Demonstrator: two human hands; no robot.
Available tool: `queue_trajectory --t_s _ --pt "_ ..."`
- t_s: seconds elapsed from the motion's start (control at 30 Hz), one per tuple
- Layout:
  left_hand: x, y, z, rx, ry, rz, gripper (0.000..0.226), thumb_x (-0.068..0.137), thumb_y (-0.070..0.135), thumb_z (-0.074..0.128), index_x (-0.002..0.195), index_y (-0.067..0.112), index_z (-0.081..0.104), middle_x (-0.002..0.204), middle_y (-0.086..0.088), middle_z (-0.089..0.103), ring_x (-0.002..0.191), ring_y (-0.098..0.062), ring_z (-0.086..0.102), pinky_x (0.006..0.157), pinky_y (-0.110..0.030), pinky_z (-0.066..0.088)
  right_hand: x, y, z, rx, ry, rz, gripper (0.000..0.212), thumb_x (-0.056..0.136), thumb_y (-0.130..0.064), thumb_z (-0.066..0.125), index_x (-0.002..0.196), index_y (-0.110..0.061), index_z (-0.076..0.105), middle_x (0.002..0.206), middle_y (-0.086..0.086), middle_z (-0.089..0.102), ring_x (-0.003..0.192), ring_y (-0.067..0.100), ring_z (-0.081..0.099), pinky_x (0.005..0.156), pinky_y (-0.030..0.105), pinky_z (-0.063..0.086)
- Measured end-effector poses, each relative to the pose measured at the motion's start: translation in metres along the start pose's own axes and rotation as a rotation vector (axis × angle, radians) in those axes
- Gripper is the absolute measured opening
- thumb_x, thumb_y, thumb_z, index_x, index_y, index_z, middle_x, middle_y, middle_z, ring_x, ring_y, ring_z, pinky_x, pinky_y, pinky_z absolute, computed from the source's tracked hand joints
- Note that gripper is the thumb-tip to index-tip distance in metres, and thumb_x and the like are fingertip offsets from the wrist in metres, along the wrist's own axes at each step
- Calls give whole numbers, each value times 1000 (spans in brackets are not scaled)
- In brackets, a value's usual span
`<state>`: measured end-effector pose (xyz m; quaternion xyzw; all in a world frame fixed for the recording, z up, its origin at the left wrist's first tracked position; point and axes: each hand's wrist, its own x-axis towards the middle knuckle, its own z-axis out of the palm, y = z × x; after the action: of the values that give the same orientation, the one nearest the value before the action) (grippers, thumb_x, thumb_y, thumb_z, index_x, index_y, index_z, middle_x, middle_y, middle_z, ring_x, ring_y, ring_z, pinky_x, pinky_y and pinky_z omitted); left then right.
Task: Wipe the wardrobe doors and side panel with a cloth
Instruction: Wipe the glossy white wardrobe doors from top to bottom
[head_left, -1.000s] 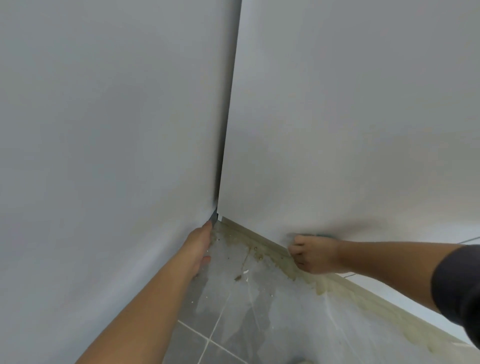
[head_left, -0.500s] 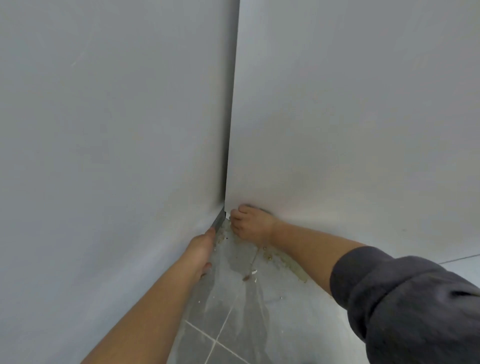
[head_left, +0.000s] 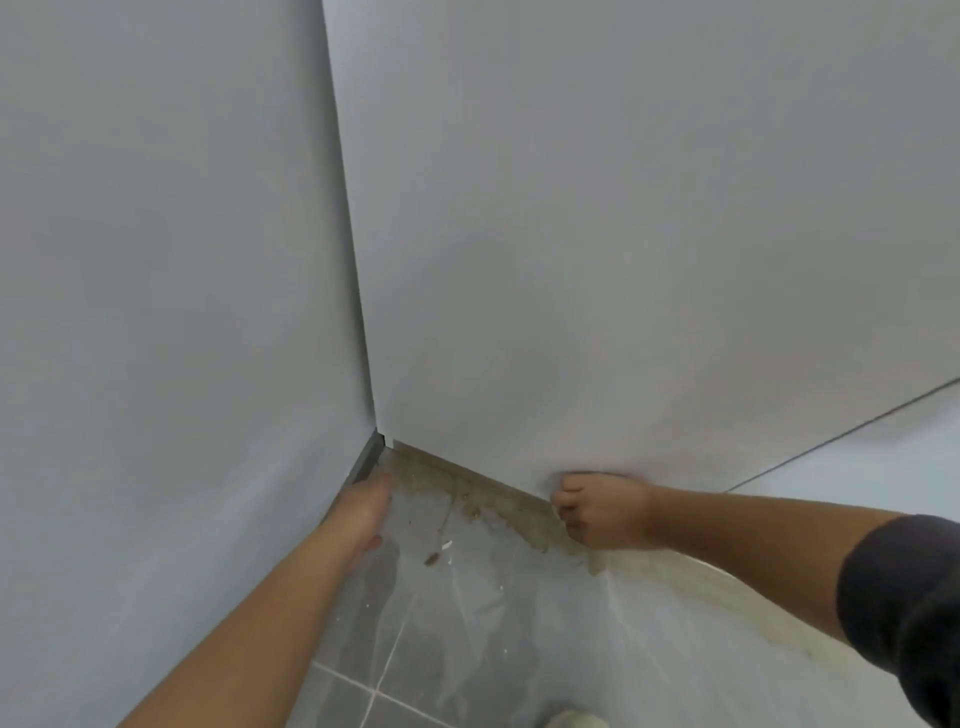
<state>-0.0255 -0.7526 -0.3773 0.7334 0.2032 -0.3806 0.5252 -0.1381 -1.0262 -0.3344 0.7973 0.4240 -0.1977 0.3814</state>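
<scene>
Now the right hand (head_left: 605, 512) is curled into a fist low against the wardrobe door (head_left: 623, 234), knuckles toward the corner; a thin blurred grey edge just above the knuckles, pressed on the panel, is likely the cloth (head_left: 615, 474), though it is almost wholly hidden and the grip on it cannot be made out for certain. Half a second ago this fist sat right in the corner where the two panels meet; it has since slid rightward along the bottom edge of the door and is now well clear of the corner, close to where it was a second ago. The dark sleeve (head_left: 904, 618), which filled much of the lower right before, has drawn back toward the frame's edge.

The left hand (head_left: 363, 512) lies open, fingers extended toward the corner, resting at the foot of the side panel (head_left: 171, 312) by the grey skirting strip (head_left: 370, 461); it has hardly moved. It holds nothing.

Between the hands, the soiled brown strip (head_left: 483, 491) under the door is uncovered again, with crumbs and stains on the grey tiled floor (head_left: 457, 623). A pale shoe tip (head_left: 576, 719) shows at the bottom edge.
</scene>
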Motion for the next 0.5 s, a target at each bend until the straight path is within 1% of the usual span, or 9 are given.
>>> queue_trajectory --t_s 0.07,0.13,0.2,0.23,0.27,0.3,0.37,0.43,0.5 --pt "-3 4 9 41 -16 23 49 99 40 43 138 11 45 139 -7 48 124 -26 46 86 -34 42 -35 1 1 -37 56 27 40 86 -12 41 53 -24 59 57 -9 56 72 15 57 78 27 31" --pt "-9 8 17 73 -36 39 45 101 37 41 136 8 46 138 -9 48 126 -27 45 87 -35 41 -60 2 -1 -88 60 48 41 90 -8 38 58 -22 59 61 -7 56 75 17 56 82 29 32" --pt "-17 12 25 69 -58 48 31 101 35 42 116 9 54 123 -9 51 117 -26 48 88 -36 40 -80 6 -8 -106 29 26 31 88 -9 48 62 -21 61 65 -6 56 79 19 54 88 32 34" --pt "-19 13 28 57 -66 53 25 101 35 44 104 12 54 116 -8 51 110 -25 49 89 -37 40 -90 8 -13 -99 21 11 23 86 -11 56 65 -21 62 69 -5 57 82 20 53 91 35 34" --pt "-21 14 30 50 -78 55 23 100 35 45 99 14 53 113 -7 51 105 -23 48 91 -38 40 -100 11 -19 -91 46 5 16 83 -13 61 69 -21 63 73 -5 59 85 21 51 95 37 33" --pt "-24 15 32 53 -97 62 22 100 35 45 101 15 54 113 -8 51 104 -22 48 93 -39 40 -114 14 -25 -71 75 24 12 82 -14 64 73 -21 64 78 -5 60 89 22 50 97 39 31" --pt "-30 16 37 45 -122 67 34 100 34 45 120 9 55 119 -11 53 112 -24 49 97 -40 40 -142 22 -39 -38 174 109 11 86 -14 59 83 -22 66 89 -6 63 95 23 48 100 39 28" --pt "-37 18 42 55 -153 60 48 101 35 43 139 5 43 137 -11 51 128 -25 46 100 -41 39 -170 32 -58 -6 273 239 23 93 -7 46 90 -20 65 97 -5 62 94 23 51 96 38 29" --pt "-44 21 48 77 -196 63 52 101 38 42 143 7 39 143 -9 48 132 -23 43 100 -41 39 -200 43 -81 -9 321 355 33 97 -3 36 96 -20 64 104 -6 63 93 24 57 92 38 30"
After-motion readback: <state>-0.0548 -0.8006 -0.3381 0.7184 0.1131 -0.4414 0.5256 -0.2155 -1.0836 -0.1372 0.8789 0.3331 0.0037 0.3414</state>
